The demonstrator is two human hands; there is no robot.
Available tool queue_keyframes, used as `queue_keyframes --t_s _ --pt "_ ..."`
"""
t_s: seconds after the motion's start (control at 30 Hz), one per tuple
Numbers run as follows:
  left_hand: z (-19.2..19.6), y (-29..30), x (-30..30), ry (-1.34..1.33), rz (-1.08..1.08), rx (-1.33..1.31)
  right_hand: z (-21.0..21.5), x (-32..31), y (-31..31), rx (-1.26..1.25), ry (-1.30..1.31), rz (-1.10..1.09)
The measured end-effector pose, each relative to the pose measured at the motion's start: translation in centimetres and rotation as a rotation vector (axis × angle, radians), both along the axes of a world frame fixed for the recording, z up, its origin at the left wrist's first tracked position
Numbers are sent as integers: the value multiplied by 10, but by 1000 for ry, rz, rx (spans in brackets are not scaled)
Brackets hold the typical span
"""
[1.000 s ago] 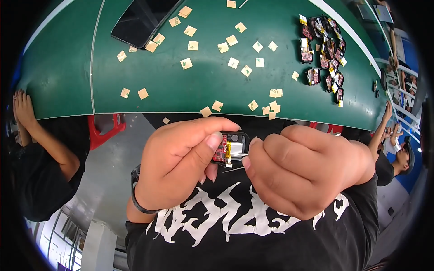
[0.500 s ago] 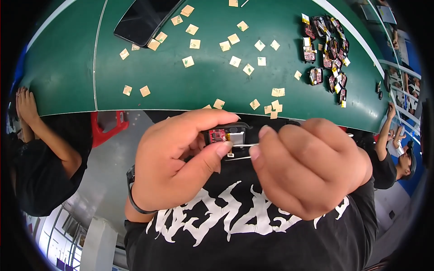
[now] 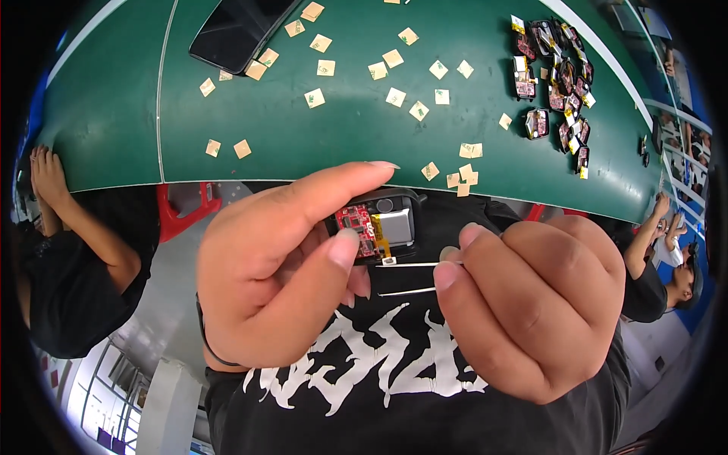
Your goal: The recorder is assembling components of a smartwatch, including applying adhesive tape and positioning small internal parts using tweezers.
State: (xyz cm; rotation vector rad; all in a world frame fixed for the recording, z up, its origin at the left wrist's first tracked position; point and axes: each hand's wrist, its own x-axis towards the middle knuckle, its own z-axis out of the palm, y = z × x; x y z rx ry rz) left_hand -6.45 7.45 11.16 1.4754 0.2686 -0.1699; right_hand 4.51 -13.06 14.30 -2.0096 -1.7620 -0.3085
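While your left hand (image 3: 277, 273) pinches the black casing (image 3: 393, 226) by its left end, your right hand (image 3: 535, 307), to its lower right, pinches parted tweezers (image 3: 413, 265) pointing left, one prong beside the white connector (image 3: 389, 261), contact unclear.

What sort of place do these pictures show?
Probably an electronics assembly or repair workshop: open devices lie clustered on a green table, and the right hand holds tweezers near a red circuit board.
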Motion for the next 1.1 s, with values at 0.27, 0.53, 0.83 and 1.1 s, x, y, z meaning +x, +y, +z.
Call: queue_keyframes --t_s 0.27,0.53,0.83,1.1 --pt "5 4 0 -52 -91 62 6 -6 2 -76 -57 -45" --pt "8 2 -3 -13 -88 70 8 -7 2 -104 -130 -28" --pt "14 -1 4 158 -41 -38 11 -11 3 -119 -139 -29" --pt "11 -5 -3 110 8 -60 12 -10 0 -60 -172 13"
